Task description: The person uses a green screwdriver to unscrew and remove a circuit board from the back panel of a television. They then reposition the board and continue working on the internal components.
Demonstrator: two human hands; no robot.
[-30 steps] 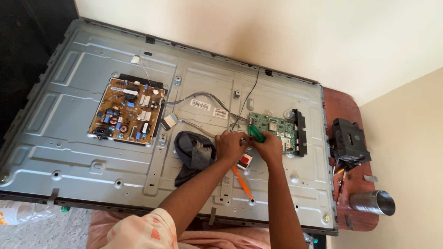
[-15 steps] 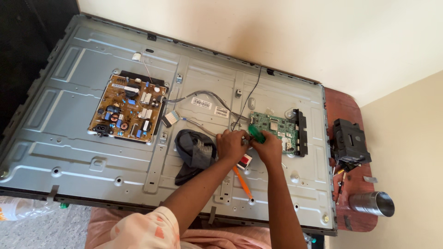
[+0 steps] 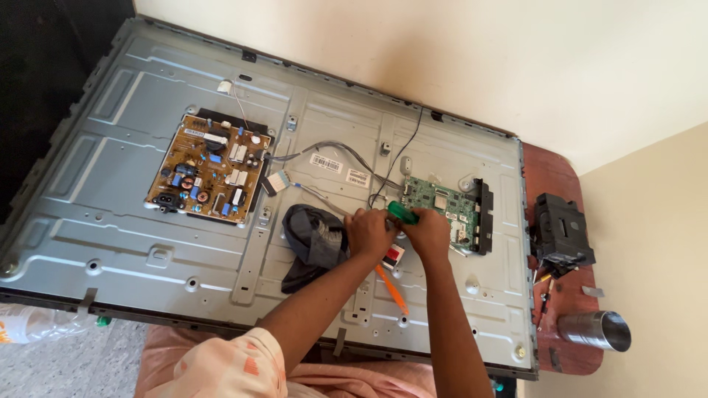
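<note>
Near edge, lap: peach patterned sleeve point(image 3: 221, 365), pink cloth beneath.
Orange tool point(image 3: 391, 289): slim, bright, lay slanted on the panel just below both hands.
Left hand point(image 3: 370, 232): curled down on the metal beside the grey cloth point(image 3: 313, 239); whether pinching anything, cannot tell.
Right hand point(image 3: 428, 234): fingers wrapped tight round the green screwdriver handle.
Green screwdriver point(image 3: 403, 214): translucent, stubby handle, poked out above the right fist at the green board's left edge; shaft hidden.
Green circuit board point(image 3: 439, 203): small, black bracket on its right.
Brown power board point(image 3: 208, 175): larger, well left.
Metal back panel point(image 3: 110, 184): grey, ribbed, spanned the table.
Far right: black part point(image 3: 562, 232), steel cup point(image 3: 596, 330).
</note>
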